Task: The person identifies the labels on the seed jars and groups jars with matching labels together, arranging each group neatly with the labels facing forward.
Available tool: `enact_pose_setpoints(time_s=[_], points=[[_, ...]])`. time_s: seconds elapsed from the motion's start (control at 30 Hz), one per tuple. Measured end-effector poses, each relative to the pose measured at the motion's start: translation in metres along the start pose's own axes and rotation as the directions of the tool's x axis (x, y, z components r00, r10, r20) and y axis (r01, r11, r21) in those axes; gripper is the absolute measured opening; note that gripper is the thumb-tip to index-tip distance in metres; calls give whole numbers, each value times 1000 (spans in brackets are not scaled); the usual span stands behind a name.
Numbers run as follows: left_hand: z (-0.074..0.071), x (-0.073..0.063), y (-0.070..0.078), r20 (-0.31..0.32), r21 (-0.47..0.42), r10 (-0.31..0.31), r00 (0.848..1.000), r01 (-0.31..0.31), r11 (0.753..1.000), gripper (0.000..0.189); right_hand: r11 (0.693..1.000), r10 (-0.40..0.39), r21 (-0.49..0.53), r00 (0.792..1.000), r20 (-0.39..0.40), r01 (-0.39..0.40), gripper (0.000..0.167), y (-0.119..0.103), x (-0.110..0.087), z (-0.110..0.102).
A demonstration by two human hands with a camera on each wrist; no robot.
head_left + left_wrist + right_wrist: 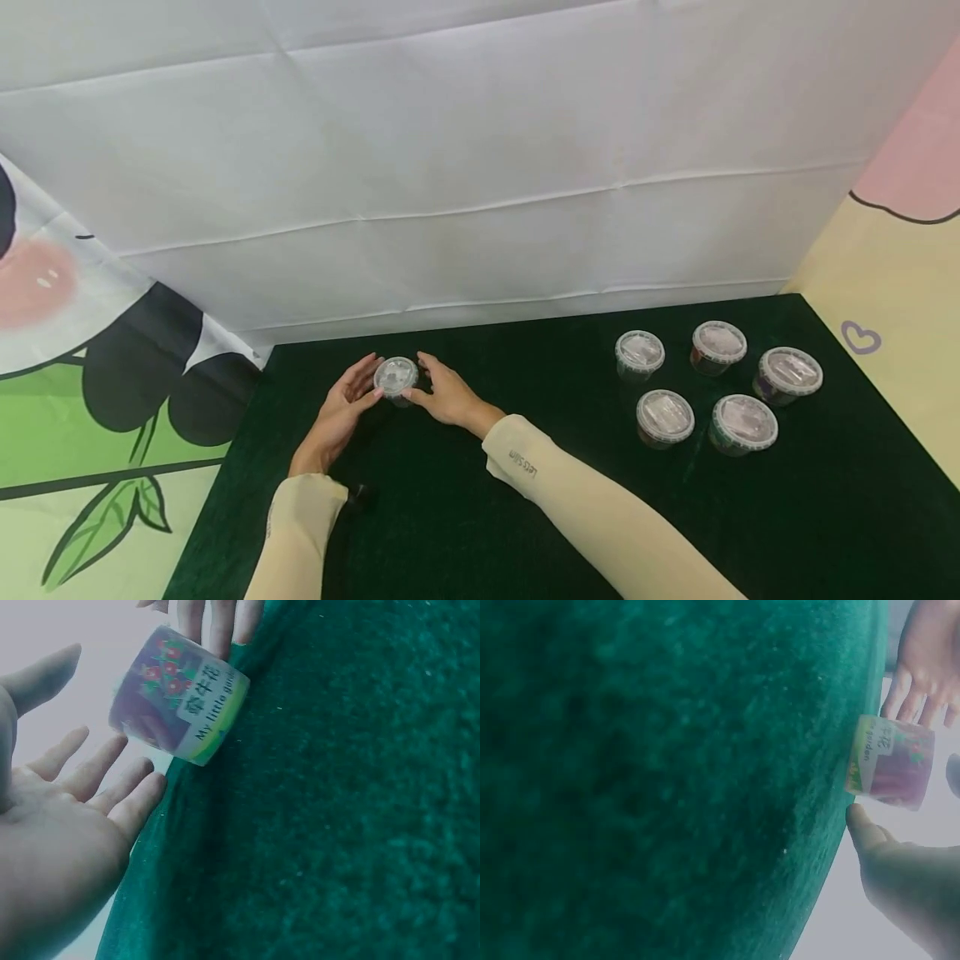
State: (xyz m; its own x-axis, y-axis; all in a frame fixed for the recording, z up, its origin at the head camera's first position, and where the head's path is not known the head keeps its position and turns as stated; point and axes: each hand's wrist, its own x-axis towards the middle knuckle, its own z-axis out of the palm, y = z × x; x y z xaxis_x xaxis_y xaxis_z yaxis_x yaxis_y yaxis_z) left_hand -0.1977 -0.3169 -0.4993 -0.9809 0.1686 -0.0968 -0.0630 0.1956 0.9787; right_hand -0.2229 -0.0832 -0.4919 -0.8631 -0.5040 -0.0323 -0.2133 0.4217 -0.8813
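A small round plastic cup (396, 378) with a clear lid stands upright at the back left of the dark green cloth. Its label, in the left wrist view, shows red flowers and "My little garden" on the cup (180, 694). To its left, my left hand (337, 417) has its fingers spread and relaxed, the fingertips close to the cup's side. From the right, my right hand (452, 398) reaches to the same cup, thumb in front and fingers behind, all loosely extended. Between the two hands, the right wrist view shows the cup (892, 765) resting on the cloth.
Several similar lidded cups stand in a group on the right of the table, among them a front cup (665, 417) and a far right cup (789, 372). A white cloth wall (480, 167) rises behind the table, with printed panels on both sides.
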Motion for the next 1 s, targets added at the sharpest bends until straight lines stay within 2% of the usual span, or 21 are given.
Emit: enact_pose_setpoints(time_s=[0.17, 0.47, 0.73, 1.0], points=[[-1, -6, 11, -32, 9, 58, 998, -57, 998, 67, 998, -12, 55, 1000, -20, 13, 67, -3, -6, -10], [2, -14, 26, -55, 1, 104, 993, -104, 995, 65, 991, 11, 133, 999, -40, -5, 64, -5, -20, -22], [5, -19, 33, -27, -21, 161, 987, -161, 987, 61, 982, -14, 185, 998, -56, 25, 61, -4, -33, -35], [10, -24, 39, 47, -60, 202, 978, -199, 978, 61, 969, -20, 245, 997, -77, 39, 61, 1, -43, -45]])
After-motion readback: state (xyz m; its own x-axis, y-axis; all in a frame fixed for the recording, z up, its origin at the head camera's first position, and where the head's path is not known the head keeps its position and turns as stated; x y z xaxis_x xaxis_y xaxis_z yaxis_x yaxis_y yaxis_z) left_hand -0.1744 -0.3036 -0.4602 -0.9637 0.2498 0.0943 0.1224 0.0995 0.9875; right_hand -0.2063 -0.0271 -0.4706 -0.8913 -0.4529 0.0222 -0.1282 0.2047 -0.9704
